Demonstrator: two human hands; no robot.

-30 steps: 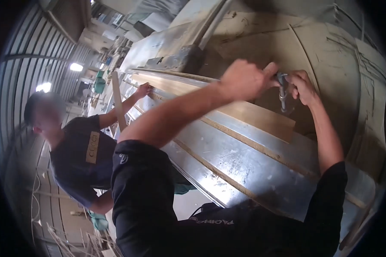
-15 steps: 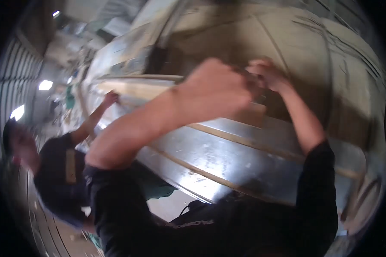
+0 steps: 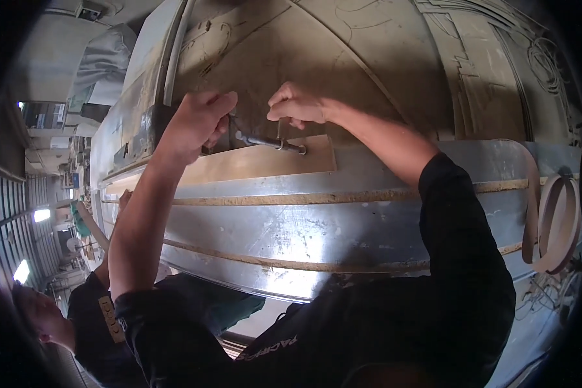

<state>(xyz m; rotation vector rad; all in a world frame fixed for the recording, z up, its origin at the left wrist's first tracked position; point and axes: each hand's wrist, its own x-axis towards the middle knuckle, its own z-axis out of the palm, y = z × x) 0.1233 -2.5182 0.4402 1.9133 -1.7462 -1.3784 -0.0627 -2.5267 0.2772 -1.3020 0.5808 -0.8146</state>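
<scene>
A metal screw clamp (image 3: 265,141) lies over a long pale wooden board (image 3: 258,163), its round pad end near the board's right end. My right hand (image 3: 296,107) is closed on the clamp's thin cross bar, above the screw. At the clamp's other end my left hand (image 3: 199,127) is closed in a fist, with a dark part of the clamp showing beside its fingers; the rest of its grip is hidden. Under the board is a shiny metal worktop (image 3: 252,226) with narrow wooden strips (image 3: 291,199) running along it.
On the left a co-worker (image 3: 90,317) in dark clothing has a hand (image 3: 124,199) near the board's far left end. A loop of pale band (image 3: 556,236) hangs at the worktop's right end. Beyond the board lies a dusty brown surface (image 3: 362,39) with a long bar.
My view has turned and steadied. Both hands were blurred and close together before; now they are apart, at either end of the clamp, which shows clearly over the board.
</scene>
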